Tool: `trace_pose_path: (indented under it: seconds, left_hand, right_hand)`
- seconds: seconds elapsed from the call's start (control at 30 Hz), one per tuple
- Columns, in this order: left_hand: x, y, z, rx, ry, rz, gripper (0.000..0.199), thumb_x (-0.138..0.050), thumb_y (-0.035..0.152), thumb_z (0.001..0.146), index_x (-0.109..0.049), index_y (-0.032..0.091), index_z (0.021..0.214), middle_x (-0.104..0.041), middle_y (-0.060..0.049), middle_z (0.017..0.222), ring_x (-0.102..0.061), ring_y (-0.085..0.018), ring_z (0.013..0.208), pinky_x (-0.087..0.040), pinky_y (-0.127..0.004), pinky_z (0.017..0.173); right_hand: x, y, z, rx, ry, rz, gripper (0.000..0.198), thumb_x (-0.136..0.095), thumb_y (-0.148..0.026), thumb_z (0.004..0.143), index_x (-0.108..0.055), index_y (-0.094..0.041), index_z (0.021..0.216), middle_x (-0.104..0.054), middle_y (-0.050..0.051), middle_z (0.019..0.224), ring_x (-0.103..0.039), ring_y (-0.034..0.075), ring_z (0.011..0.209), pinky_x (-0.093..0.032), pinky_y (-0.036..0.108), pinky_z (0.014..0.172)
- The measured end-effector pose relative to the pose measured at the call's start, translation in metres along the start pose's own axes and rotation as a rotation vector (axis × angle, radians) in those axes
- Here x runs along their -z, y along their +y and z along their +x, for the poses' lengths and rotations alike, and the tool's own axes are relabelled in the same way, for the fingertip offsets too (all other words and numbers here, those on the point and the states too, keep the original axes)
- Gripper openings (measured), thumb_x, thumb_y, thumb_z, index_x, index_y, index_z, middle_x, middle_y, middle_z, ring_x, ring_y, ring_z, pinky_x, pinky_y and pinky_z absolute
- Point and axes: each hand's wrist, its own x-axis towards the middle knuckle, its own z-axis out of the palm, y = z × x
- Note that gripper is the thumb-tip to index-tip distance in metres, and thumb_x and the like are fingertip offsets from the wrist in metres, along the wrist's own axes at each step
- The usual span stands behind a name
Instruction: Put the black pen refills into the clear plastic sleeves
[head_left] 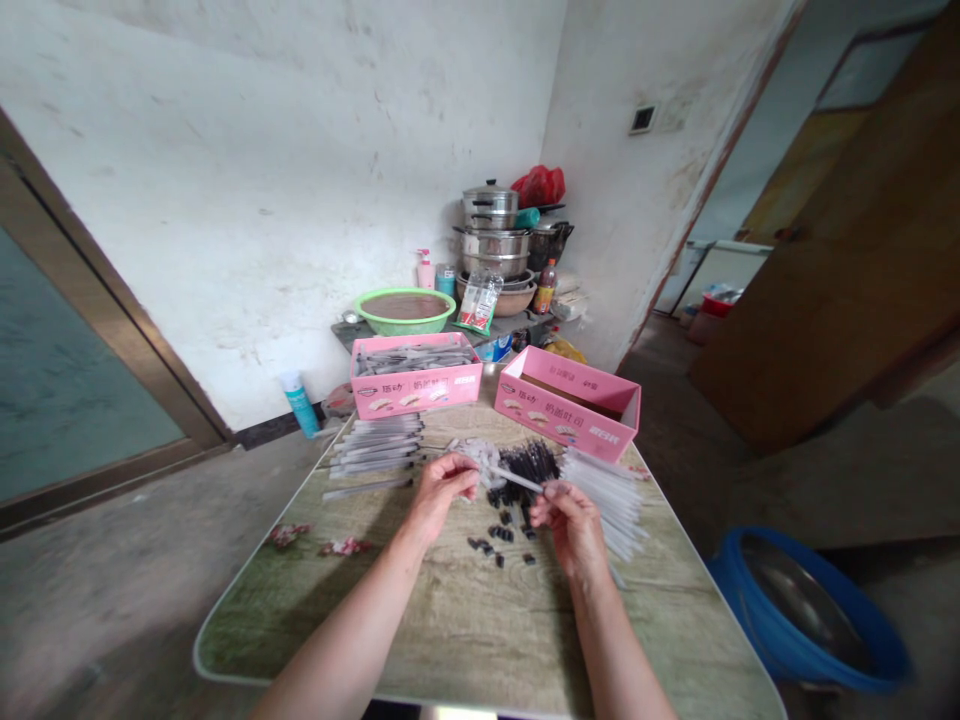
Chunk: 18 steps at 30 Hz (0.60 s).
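A thin whitish tube (516,478) spans the space between my two hands above the table. My right hand (576,522) pinches its right end. My left hand (444,490) is closed at the other end, fingertips pressed together there. Just beyond lie a heap of small white pieces (469,448) and a bundle of thin black pieces (529,460). Several short black caps or plugs (501,534) are scattered on the table between my forearms. A fan of pale translucent tubes (611,500) lies right of my right hand. Left of my left hand are rows of similar tubes (379,445).
At the table's (480,620) far edge stand a pink box (416,393) full of tubes and another pink box (568,405). Behind them a shelf holds a green basin (405,325) and stacked steel pots (495,245). A blue tub (814,610) stands on the floor at right.
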Motion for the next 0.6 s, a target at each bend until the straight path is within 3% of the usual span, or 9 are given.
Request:
trace_pose_path:
  seconds: [0.17, 0.6]
  left_hand:
    - [-0.0003, 0.0001, 0.0000, 0.051, 0.028, -0.054, 0.030, -0.084, 0.030, 0.065, -0.072, 0.012, 0.086, -0.069, -0.004, 0.070, -0.064, -0.012, 0.062, -0.054, -0.024, 0.065]
    - [-0.0005, -0.0011, -0.0006, 0.046, 0.011, -0.053, 0.031, -0.084, 0.031, 0.065, -0.073, 0.011, 0.086, -0.068, -0.004, 0.069, -0.064, -0.012, 0.061, -0.054, -0.023, 0.062]
  right_hand:
    - [-0.0022, -0.0007, -0.0013, -0.001, 0.012, -0.029, 0.021, -0.082, -0.026, 0.062, -0.071, -0.014, 0.075, -0.067, 0.003, 0.057, -0.063, 0.016, 0.045, -0.053, 0.025, 0.042]
    - [-0.0070, -0.0014, -0.0031, 0.003, 0.014, -0.074, 0.021, -0.082, -0.028, 0.062, -0.070, -0.015, 0.071, -0.068, 0.003, 0.056, -0.062, 0.015, 0.043, -0.053, 0.024, 0.041]
